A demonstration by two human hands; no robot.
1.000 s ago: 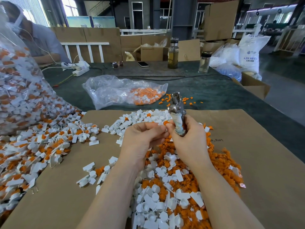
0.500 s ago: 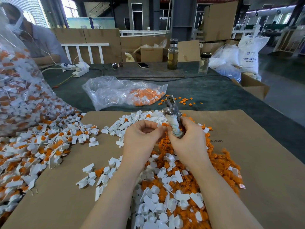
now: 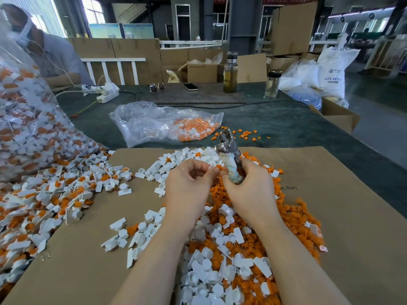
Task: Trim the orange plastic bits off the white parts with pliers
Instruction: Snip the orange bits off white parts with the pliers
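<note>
My right hand [image 3: 248,192] grips the pliers [image 3: 229,155] by their wrapped handles, metal jaws pointing up and away. My left hand [image 3: 189,188] pinches a small white part with an orange bit [image 3: 215,167] right beside the pliers' handles. Both hands hover over a heap of cut orange bits and white parts [image 3: 231,249] on the cardboard sheet [image 3: 352,216]. A spread of untrimmed white-and-orange parts [image 3: 55,194] lies to the left.
A large clear bag of untrimmed parts [image 3: 26,128] stands at far left. A flatter clear bag holding orange pieces [image 3: 163,124] lies beyond the cardboard. Two bottles [image 3: 230,73], a phone, sunglasses and a power strip sit at the table's far side. A person sits at back left.
The pliers tilted slightly left and sank a little with my right hand. My left hand's fingers shifted on the small part, staying close to the handles.
</note>
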